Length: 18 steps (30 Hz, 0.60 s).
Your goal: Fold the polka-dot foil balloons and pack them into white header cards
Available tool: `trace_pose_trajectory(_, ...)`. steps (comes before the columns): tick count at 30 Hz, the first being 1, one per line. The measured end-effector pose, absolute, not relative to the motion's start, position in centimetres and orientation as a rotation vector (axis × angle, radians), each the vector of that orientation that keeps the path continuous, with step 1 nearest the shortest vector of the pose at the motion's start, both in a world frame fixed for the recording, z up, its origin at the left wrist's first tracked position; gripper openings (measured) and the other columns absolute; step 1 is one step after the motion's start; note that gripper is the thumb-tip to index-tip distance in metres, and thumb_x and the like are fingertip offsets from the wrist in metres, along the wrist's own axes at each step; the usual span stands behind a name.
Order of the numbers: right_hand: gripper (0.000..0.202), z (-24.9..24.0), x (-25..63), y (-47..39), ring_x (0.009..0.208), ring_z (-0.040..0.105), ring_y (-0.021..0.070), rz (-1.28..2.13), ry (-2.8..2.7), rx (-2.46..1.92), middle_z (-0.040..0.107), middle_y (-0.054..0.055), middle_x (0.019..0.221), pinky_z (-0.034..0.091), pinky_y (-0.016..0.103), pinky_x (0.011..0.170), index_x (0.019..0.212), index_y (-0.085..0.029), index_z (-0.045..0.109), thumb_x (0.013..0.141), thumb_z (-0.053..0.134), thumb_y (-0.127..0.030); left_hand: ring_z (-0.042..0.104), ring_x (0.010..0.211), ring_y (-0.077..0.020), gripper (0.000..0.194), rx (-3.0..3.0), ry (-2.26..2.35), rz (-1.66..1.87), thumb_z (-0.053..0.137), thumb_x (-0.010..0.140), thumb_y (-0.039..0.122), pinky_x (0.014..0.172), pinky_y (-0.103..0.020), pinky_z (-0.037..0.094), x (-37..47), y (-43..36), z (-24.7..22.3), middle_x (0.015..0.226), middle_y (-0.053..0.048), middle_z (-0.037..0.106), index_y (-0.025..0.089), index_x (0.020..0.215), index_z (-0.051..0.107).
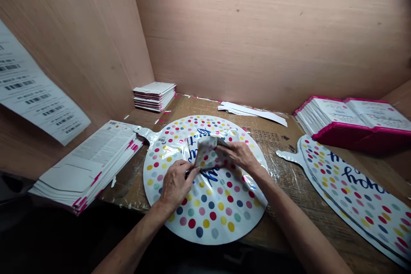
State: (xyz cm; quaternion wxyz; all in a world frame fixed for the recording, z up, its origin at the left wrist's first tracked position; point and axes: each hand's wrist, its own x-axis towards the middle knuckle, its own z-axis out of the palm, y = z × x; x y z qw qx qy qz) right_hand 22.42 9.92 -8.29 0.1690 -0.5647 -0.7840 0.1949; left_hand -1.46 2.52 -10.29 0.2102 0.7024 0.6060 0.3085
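Light fell from above, brightest on the back panel (257, 30), while the area below the surface (282, 184) sank into near-black. White glare streaked the shiny dotted balloon (205, 222). The upper right corner darkened, the wide view stretched toward its edges, and the hands (176, 183) looked slightly soft.

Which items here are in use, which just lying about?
In use:
- round dotted foil
- folded dotted piece, at both hands

Apparently lying about:
- paper strips
- barcode sheet
- left card stacks
- pink-edged stack
- dotted foils, right
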Motion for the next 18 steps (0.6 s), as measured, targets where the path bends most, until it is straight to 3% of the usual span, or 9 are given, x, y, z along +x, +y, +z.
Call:
trace_pose_trajectory(2, 0.051, -8.7, 21.0, 11.5, 0.068, 0.062, 0.0174, 0.339, -2.181, -1.831, 0.068, 0.002, 0.069, 0.037, 0.024, 0.057, 0.074, -0.018, 0.070, 0.094, 0.048, -0.059, 0.067, 0.094, -0.0257, 0.017, 1.762, 1.777, 0.907, 0.059, 0.086, 0.031, 0.089, -0.037, 0.049, -1.0, 3.2, -10.3, 0.083, -0.006, 0.072, 0.021, 0.096, 0.069)
trace_pose_trajectory(4, 0.051, -8.9, 19.8, 12.3, 0.075, 0.065, 0.0192, 0.172, -2.218, -1.963, 0.071, 0.005, 0.076, 0.037, 0.025, 0.060, 0.075, -0.019, 0.070, 0.095, 0.048, -0.060, 0.068, 0.087, -0.0247, 0.027, 1.618, 1.811, 0.931, 0.062, 0.083, 0.026, 0.088, -0.036, 0.049, -0.9, 3.7, -10.4, 0.071, -0.002, 0.070, 0.020, 0.109, 0.065)
trace_pose_trajectory(10, 0.052, -9.0, 17.0, 13.1, 0.091, 0.069, 0.0251, -0.070, -2.373, -2.037, 0.075, 0.013, 0.094, 0.044, 0.029, 0.071, 0.098, -0.017, 0.073, 0.102, 0.035, -0.054, 0.069, 0.085, -0.0225, 0.035, 1.585, 1.809, 0.960, 0.058, 0.084, 0.022, 0.089, -0.034, 0.048, -1.4, 4.0, -11.5, 0.068, 0.000, 0.068, 0.014, 0.118, 0.057)
trace_pose_trajectory(13, 0.058, -9.2, 15.6, 14.0, 0.091, 0.070, 0.0278, -0.038, -2.387, -2.070, 0.075, 0.017, 0.092, 0.046, 0.030, 0.071, 0.095, -0.013, 0.075, 0.100, 0.037, -0.056, 0.069, 0.084, -0.0225, 0.037, 1.600, 1.838, 0.913, 0.055, 0.084, 0.020, 0.088, -0.034, 0.049, -1.3, 3.4, -11.1, 0.064, 0.001, 0.066, 0.013, 0.121, 0.053)
trace_pose_trajectory(15, 0.059, -9.3, 14.9, 14.8, 0.092, 0.070, 0.0286, -0.021, -2.398, -2.078, 0.075, 0.019, 0.092, 0.047, 0.031, 0.072, 0.094, -0.011, 0.076, 0.099, 0.040, -0.057, 0.069, 0.088, -0.0242, 0.036, 1.682, 1.945, 0.862, 0.054, 0.085, 0.018, 0.087, -0.036, 0.050, -1.0, 3.1, -10.2, 0.073, -0.003, 0.069, 0.014, 0.120, 0.054)
trace_pose_trajectory(18, 0.057, -9.0, 14.4, 15.7, 0.092, 0.070, 0.0276, -0.001, -2.425, -2.061, 0.075, 0.018, 0.092, 0.048, 0.030, 0.074, 0.094, -0.012, 0.077, 0.098, 0.042, -0.057, 0.059, 0.118, -0.0315, 0.031, 2.097, 2.014, 0.890, 0.054, 0.086, 0.021, 0.100, -0.044, 0.045, -0.8, 3.5, -8.7, 0.113, -0.015, 0.069, 0.016, 0.115, 0.061)
